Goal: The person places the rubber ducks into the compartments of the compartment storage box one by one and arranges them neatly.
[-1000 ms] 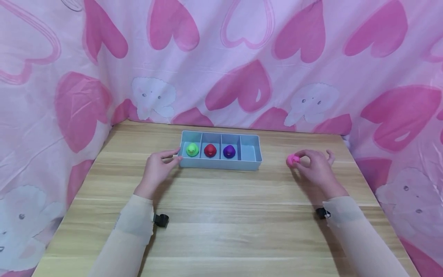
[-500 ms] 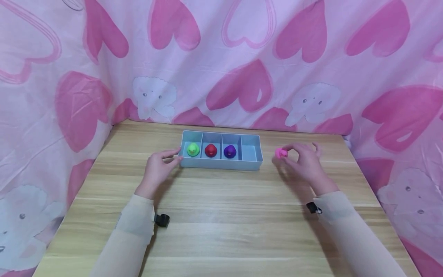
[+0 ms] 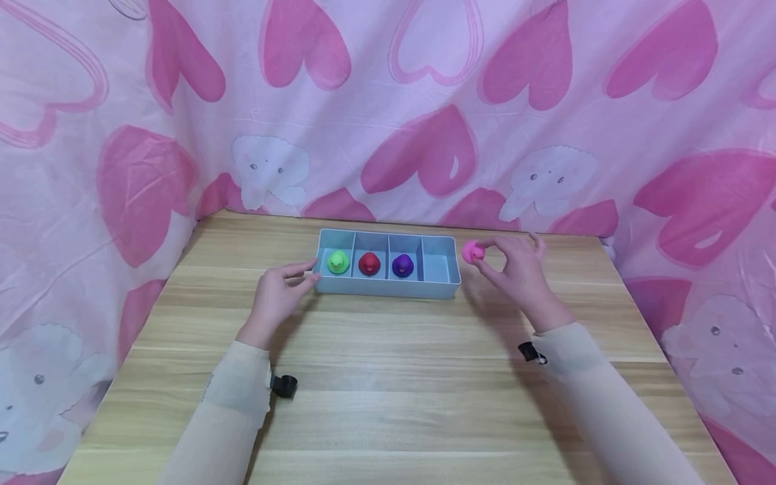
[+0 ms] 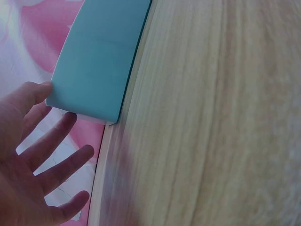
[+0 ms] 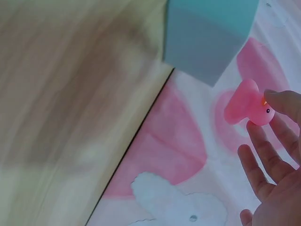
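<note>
A pale blue-grey divided box stands near the back of the table. Inside are a green toy duck, a red duck and a purple duck, one per compartment; the rightmost compartment holds none. With fingers spread, my left hand touches the box's left end with thumb and fingertips, also visible in the left wrist view. My right hand pinches a pink toy duck between thumb and fingertips, just right of the box and above the tabletop. In the right wrist view the pink duck lies sideways.
The wooden table extends in front of the box. A pink heart-patterned cloth hangs behind and along both sides. Small black cameras, left and right, stick out from the wrists.
My right hand has carried the pink duck left and toward the back, from well right of the box to close beside its right end. The left hand and box keep their place.
</note>
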{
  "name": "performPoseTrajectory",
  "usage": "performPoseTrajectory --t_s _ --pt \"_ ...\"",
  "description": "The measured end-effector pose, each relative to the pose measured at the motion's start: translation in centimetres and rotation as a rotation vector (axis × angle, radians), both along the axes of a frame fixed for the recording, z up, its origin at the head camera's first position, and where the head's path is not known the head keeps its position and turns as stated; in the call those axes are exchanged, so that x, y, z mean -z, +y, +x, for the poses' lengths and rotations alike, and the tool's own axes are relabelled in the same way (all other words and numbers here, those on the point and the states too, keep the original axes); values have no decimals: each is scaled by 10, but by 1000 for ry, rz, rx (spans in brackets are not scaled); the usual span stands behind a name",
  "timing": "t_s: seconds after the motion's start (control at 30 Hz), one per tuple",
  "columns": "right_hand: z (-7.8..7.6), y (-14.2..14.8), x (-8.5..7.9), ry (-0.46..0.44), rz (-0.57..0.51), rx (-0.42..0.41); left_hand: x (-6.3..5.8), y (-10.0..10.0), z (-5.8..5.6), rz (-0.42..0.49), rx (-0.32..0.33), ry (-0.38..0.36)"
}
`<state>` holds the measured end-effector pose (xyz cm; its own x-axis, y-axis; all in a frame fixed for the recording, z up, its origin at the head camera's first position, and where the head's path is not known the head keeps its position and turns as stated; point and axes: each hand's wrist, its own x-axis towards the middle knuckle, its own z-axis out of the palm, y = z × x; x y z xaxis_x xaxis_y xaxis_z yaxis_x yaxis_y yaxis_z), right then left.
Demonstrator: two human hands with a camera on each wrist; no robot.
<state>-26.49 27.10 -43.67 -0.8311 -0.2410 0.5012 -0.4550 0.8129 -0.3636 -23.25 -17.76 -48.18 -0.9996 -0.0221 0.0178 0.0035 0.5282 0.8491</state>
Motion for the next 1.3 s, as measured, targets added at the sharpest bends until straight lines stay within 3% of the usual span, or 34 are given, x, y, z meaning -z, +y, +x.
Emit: performPoseTrajectory --t_s 0.4,0.67,1.3 --pt "-3 -32 -7 -15 -13 -82 -2 1 1 2 5 -3" --pt "-12 -41 3 -119 49 -58 -2 0 1 -3 5 12" --pt "-23 -53 22 -234 132 -78 0 0 0 8 2 -17"
